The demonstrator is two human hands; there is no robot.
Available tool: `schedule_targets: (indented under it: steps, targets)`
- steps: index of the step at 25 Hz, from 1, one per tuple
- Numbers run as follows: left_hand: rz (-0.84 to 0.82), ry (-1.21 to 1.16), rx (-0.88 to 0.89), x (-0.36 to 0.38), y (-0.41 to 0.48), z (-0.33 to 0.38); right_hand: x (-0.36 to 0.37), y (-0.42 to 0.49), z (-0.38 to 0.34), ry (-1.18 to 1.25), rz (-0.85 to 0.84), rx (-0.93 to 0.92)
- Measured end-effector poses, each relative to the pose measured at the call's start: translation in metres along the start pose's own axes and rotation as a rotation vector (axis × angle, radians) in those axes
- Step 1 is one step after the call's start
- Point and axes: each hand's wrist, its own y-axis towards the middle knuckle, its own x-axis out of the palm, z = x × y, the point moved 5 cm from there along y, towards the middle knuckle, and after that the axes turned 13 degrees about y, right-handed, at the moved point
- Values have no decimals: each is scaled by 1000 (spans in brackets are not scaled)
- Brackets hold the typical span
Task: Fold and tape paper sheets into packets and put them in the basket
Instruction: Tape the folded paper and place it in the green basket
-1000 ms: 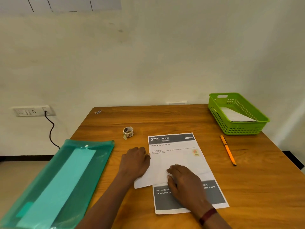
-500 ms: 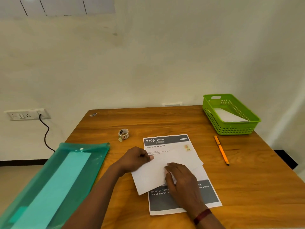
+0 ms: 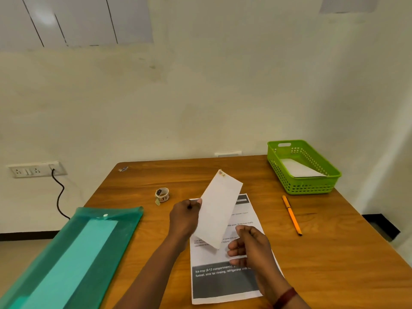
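Your feed's evenly lit, soft and slightly green-tinted. Only faint shadows under your left hand (image 3: 184, 216) on the table (image 3: 334, 253). Glare patch on the cabinet panel (image 3: 46, 18) far up-left of it. Edges bow, detail soft.

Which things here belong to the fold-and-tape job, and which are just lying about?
Job: folded paper pinched in the left hand; right hand beside it; printed sheet flat underneath; tape roll; green basket with a white packet inside.

Lying about: orange pen; green plastic folder; wall socket with black cable; small scrap beyond the tape roll.
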Motion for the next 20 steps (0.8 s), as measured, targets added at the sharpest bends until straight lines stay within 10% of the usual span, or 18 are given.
schedule_targets:
  steps: [9, 20]
  targets:
    - [151, -80, 61, 69, -23, 64, -33, 7, -49, 19, 123, -123]
    - [-431, -295, 235, 126, -16, 170, -113, 35, -194, -132, 205, -430]
